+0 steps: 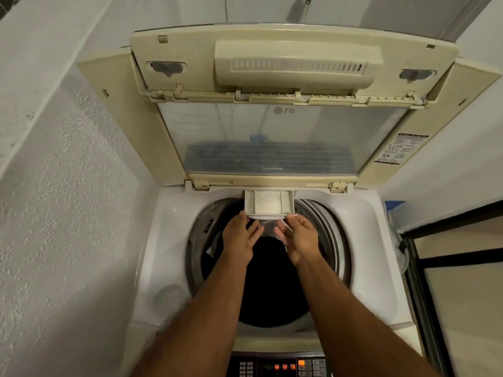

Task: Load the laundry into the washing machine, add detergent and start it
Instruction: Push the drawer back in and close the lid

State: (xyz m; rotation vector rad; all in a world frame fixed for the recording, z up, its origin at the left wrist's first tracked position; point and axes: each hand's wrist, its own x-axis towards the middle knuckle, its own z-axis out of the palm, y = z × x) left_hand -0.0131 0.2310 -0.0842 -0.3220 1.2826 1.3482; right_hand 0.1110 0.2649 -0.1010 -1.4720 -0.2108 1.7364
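Washing machine top [168, 240]: smooth glossy white plastic. Lid frame [272, 34]: yellowed matt plastic; lid pane [272, 131]: clear, slightly hazy. Detergent drawer [268, 202]: off-white plastic, dull. Drum rim [197, 257]: grey, satin sheen. Wall [54, 186]: rough, grainy plaster.

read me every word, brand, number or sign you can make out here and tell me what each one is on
"LG", seen mirrored through the clear glass panel of the raised cream washing machine lid.
A short word low on that glass, upside down: too blurred to read.
Black and white warning sticker on the lid's right frame: print too small to read.
Orange digits on the dark control panel display: lit but too blurred to read.
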